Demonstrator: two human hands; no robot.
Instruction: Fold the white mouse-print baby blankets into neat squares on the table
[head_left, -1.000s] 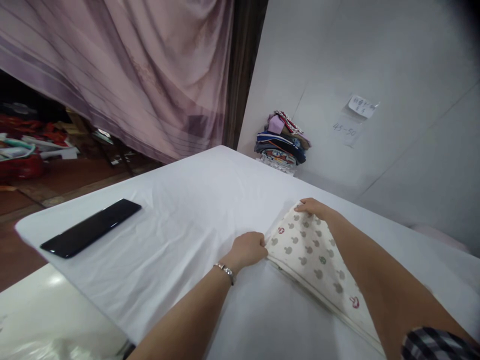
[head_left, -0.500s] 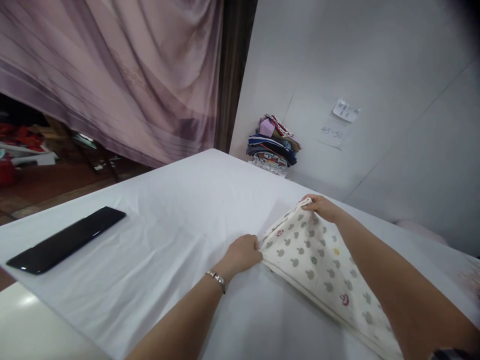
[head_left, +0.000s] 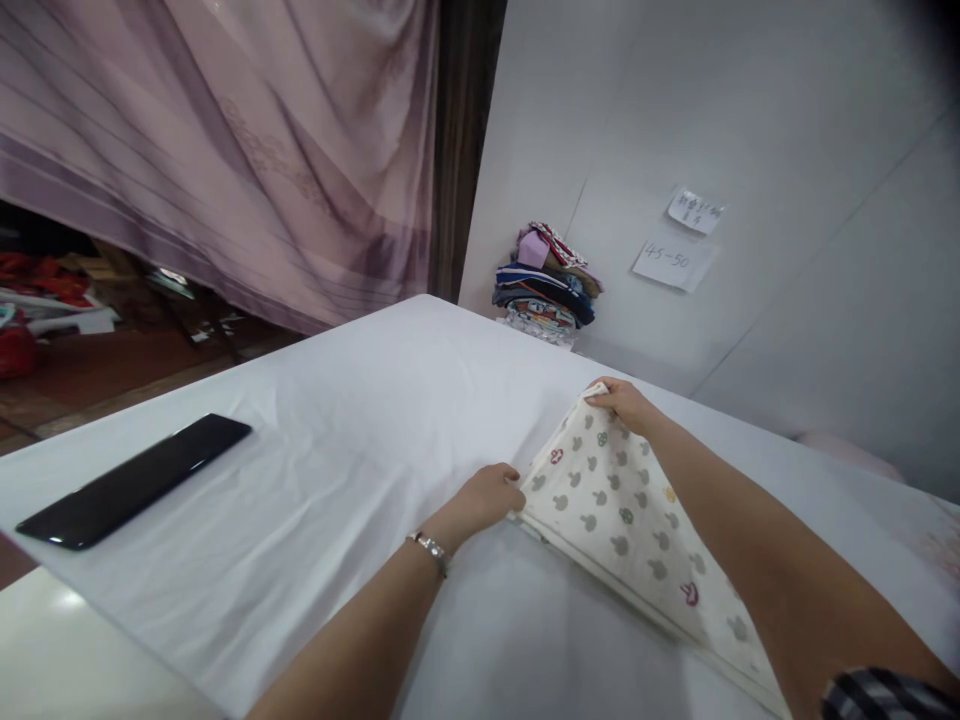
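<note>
On the white-covered bench (head_left: 360, 400), a printed cloth (head_left: 622, 510) lay in layers.
The left hand (head_left: 484, 497) pinched its left corner and the right hand (head_left: 624, 404) its far corner, each grip clenched, seemingly to keep the edge between straight. On the wall (head_left: 825, 160), a sheet (head_left: 673, 264) read "45-50"; the label (head_left: 696, 211) above was illegible.

Cloth (head_left: 600, 500): cream ground, bears grey mushroom-like motifs (a few run red, green or yellow). Sheet (head_left: 337, 500): plain white. Slab (head_left: 135, 485): glossy black. Curtain (head_left: 322, 150): dusty pink, shows mauve bands. Sleeve (head_left: 877, 695): black-and-white check. Bracelet (head_left: 429, 547): silver. Wall (head_left: 787, 130): pale grey.
</note>
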